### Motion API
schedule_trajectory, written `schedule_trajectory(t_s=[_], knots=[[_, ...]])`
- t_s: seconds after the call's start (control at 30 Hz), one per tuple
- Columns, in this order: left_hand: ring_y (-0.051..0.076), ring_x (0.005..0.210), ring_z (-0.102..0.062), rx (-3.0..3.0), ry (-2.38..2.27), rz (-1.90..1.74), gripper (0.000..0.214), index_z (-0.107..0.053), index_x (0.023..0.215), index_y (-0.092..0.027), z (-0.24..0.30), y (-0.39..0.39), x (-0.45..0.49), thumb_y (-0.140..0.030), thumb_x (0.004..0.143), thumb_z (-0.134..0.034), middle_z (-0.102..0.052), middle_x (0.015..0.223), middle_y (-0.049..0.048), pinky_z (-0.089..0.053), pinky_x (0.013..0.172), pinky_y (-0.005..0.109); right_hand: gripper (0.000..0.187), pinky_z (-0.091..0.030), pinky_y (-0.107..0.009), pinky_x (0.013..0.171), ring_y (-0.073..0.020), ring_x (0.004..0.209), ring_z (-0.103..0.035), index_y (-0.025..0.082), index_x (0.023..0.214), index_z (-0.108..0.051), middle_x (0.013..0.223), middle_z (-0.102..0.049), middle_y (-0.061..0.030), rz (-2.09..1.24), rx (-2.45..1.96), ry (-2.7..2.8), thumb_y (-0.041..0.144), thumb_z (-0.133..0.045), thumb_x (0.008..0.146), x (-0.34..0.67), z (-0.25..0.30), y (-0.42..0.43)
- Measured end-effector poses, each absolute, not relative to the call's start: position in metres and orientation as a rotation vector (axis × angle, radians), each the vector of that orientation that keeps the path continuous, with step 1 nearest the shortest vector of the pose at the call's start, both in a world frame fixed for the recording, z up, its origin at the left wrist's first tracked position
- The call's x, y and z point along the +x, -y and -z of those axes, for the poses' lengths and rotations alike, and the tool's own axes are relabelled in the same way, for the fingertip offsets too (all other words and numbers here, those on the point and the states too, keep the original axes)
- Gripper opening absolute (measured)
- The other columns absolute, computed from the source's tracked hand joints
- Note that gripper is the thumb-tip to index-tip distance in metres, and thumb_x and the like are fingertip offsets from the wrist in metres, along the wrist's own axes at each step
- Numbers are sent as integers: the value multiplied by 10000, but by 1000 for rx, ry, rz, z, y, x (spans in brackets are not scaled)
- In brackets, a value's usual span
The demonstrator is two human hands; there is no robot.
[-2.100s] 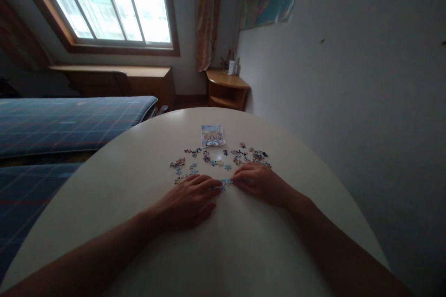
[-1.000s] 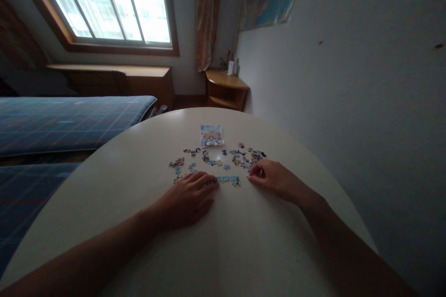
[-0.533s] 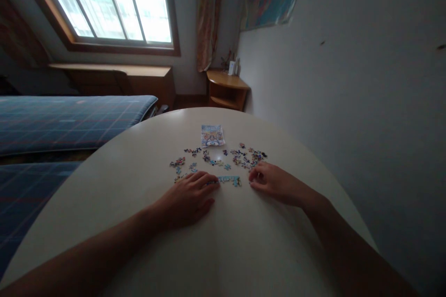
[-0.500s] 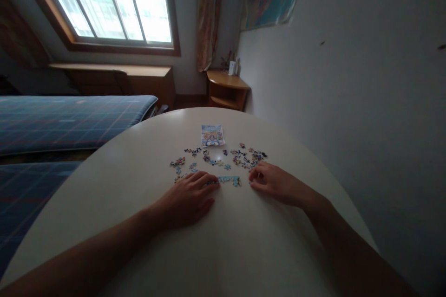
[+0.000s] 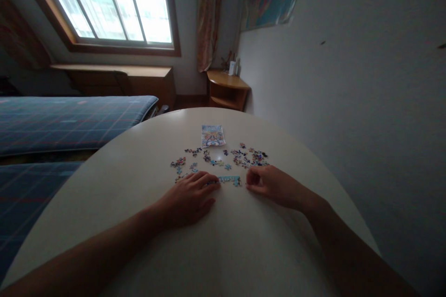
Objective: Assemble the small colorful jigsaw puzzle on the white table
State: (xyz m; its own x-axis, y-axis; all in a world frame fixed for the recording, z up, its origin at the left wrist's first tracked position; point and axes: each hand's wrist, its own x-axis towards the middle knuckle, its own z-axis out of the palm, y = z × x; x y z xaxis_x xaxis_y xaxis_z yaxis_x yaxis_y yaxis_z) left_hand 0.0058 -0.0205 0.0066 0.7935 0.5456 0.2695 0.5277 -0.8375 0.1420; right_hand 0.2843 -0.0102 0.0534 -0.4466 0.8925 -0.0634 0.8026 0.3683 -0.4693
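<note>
My left hand [image 5: 190, 197] lies flat on the table with its fingers stretched out, over the left end of a joined strip of jigsaw puzzle pieces [image 5: 230, 179]. The strip is light blue along its far edge, and its left part is hidden under those fingers. Just right of the strip, my right hand [image 5: 270, 185] is closed in a pinch at the table top. A small jigsaw puzzle piece is between its fingertips, mostly hidden. Loose puzzle pieces [image 5: 244, 158] lie beyond the right hand, and a smaller cluster [image 5: 178, 162] lies beyond the left.
A printed picture sheet [image 5: 213, 136] lies past the pieces on the round white table [image 5: 223, 250]. A white wall [image 5: 348, 102] runs along the right. To the left are beds with blue plaid mattresses [image 5: 69, 120]. A wooden corner shelf [image 5: 228, 81] stands behind the table.
My right hand has moved slightly left and nearer, toward the strip's right end, and its fingers have closed together. My left hand has stayed in place.
</note>
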Motion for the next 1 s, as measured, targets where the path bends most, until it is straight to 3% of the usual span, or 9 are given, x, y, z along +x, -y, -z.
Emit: schedule_trajectory(t_s=[0.27, 0.63, 1.0], knots=[[279, 1177, -543, 2926, -876, -460, 321, -535, 1274, -169, -7, 21, 6, -232, 963, -484, -577, 1309, 111, -523, 956, 473, 53, -505, -277, 760, -149, 770, -670, 207, 865, -721, 824, -744, -12, -549, -1205, 2283, 180, -676, 857, 264, -40, 8], [274, 1178, -540, 2916, -863, -477, 311, -555, 1259, -161, -9, 21, 7, -229, 965, -479, -584, 1298, 118, -517, 965, 465, 132, -493, -367, 917, -209, 973, -651, 231, 956, -741, 951, -766, -37, -382, -1088, 2382, 161, -657, 882, 262, -18, -2], [267, 1183, -536, 2904, -878, -472, 321, -544, 1272, -177, -7, 21, 7, -233, 962, -485, -579, 1308, 108, -512, 971, 455, 109, -469, -376, 926, -230, 998, -634, 226, 924, -741, 970, -725, -59, -356, -1196, 2450, 240, -726, 817, 269, -29, 0]])
